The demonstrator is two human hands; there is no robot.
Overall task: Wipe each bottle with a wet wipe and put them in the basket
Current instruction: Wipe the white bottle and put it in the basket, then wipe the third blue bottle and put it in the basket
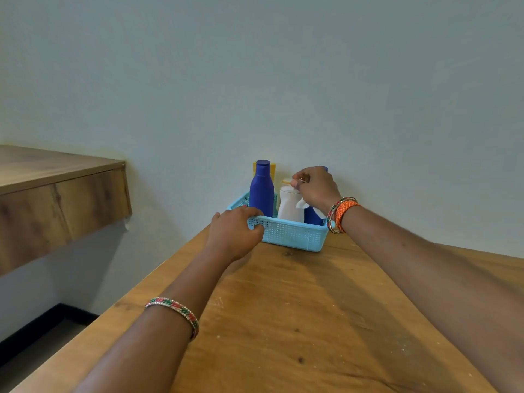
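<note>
Placing looks nearly done: the left hand curls its fingers over the light blue perforated plastic basket on the wooden worktop, while the right hand, clutching a white wet wipe, pinches the white plastic bottle standing inside, seemingly needing only release.

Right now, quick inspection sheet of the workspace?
Surface: wooden table, pale specks on it.
Job's things: blue basket by the wall; tall blue bottle, white bottle, another blue bottle and a yellow item upright in it; white wipe.
Clutter: nothing seen.
Hands: left hand grips the basket's corner; right hand holds the wipe over the bottles.
Cables: nothing seen.
Surroundings: pale wall, wooden shelf left.
</note>
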